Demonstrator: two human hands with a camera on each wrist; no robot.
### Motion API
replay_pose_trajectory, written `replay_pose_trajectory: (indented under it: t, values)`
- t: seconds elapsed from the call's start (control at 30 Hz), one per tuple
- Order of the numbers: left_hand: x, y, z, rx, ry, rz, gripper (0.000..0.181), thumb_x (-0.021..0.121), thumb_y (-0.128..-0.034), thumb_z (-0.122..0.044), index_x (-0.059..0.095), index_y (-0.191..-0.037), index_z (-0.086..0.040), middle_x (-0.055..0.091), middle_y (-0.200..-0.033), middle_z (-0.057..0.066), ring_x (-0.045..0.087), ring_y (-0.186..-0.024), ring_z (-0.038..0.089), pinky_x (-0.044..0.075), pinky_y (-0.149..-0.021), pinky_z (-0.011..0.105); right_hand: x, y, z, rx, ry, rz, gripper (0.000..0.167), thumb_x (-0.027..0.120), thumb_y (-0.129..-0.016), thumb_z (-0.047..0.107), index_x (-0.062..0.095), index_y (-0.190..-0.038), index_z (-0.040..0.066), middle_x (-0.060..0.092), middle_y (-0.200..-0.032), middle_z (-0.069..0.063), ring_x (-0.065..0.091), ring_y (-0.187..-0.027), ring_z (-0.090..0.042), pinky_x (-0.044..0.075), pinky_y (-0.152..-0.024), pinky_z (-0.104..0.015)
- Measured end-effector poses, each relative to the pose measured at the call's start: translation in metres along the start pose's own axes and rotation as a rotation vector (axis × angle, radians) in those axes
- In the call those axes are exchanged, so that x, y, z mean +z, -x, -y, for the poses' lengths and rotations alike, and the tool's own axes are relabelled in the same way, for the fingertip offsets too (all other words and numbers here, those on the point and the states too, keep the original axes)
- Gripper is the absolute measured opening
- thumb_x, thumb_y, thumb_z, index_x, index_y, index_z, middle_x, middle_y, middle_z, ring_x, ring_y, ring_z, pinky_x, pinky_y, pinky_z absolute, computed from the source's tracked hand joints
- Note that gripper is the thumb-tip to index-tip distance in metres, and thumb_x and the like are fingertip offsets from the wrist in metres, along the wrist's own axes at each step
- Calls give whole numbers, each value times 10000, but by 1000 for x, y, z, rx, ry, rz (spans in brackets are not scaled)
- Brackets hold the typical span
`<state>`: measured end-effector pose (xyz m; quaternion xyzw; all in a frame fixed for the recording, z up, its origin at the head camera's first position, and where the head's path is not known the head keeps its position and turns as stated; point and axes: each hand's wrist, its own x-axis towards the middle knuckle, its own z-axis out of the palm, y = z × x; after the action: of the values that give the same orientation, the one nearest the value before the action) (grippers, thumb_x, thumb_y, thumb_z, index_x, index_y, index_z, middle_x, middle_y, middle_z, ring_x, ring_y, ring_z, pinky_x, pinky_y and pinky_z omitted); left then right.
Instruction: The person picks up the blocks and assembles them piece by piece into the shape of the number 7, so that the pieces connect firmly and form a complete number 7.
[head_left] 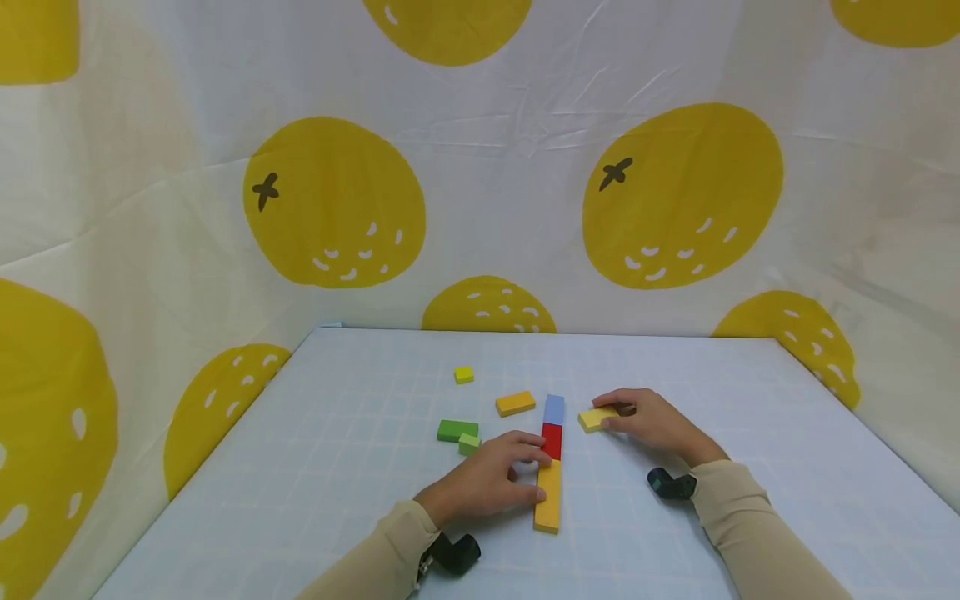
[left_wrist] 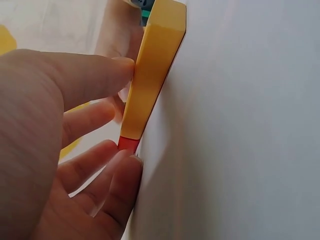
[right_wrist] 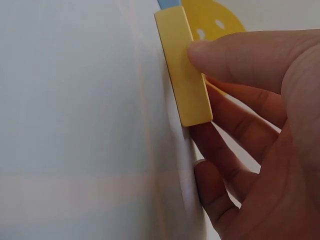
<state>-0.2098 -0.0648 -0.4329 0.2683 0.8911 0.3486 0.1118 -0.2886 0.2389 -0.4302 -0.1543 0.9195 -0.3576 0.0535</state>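
Yellow oblong block (right_wrist: 182, 67) sits pinched in the right hand (head_left: 658, 427).

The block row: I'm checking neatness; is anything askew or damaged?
Nothing stands out: the blue block, red block and long orange block lie end to end in a fairly straight line, without visible damage, though the left hand partly covers the row.

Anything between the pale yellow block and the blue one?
Nothing visible: only bare tabletop separates the pale yellow block, held in the right hand, from the blue block. The left hand is at the red block, outside that gap.
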Motion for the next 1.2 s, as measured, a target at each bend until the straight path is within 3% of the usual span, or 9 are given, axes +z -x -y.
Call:
replay_pose_trajectory:
  t: [0.17,0.4,0.63,0.9,1.2]
  values:
    - [1,0,0,0,-4,-8,390,789,-851,-440,701,-1218,-344,517,-1383,-163,506,-1163,43,517,-830,205,0,0,0,-1,-5,4,354,718,-929,257,692,-1269,164,623,-1308,-83,551,-1165,-284,434,-1029,-553]
    - [1,-1,-2,37,-6,-8,436,763,-865,-477,664,-1273,-363,484,-1419,-163,437,-1270,89,499,-902,243,-1,-1,0,-4,16,-2,371,718,-929,271,683,-1281,160,615,-1324,-82,544,-1179,-290,423,-1036,-563]
    - [1,-1,-3,-3,19,18,423,773,-860,-463,651,-1262,-412,453,-1439,-176,448,-1251,91,508,-927,301,0,-1,4,7,8,4,376,720,-929,270,678,-1280,142,616,-1319,-99,556,-1167,-299,434,-1030,-556]
    - [3,0,-1,-12,-26,32,404,761,-864,-476,655,-1250,-427,437,-1455,-181,377,-1349,121,478,-1013,401,3,-1,6,1,13,-4,364,729,-920,269,690,-1259,140,629,-1288,-86,549,-1148,-291,432,-1035,-547]
    - [3,-2,1,5,-19,32,417,761,-861,-482,659,-1260,-415,443,-1452,-174,390,-1339,113,493,-993,372,3,0,11,8,44,-17,383,731,-912,286,692,-1252,114,644,-1197,-52,548,-1061,-254,467,-987,-505]
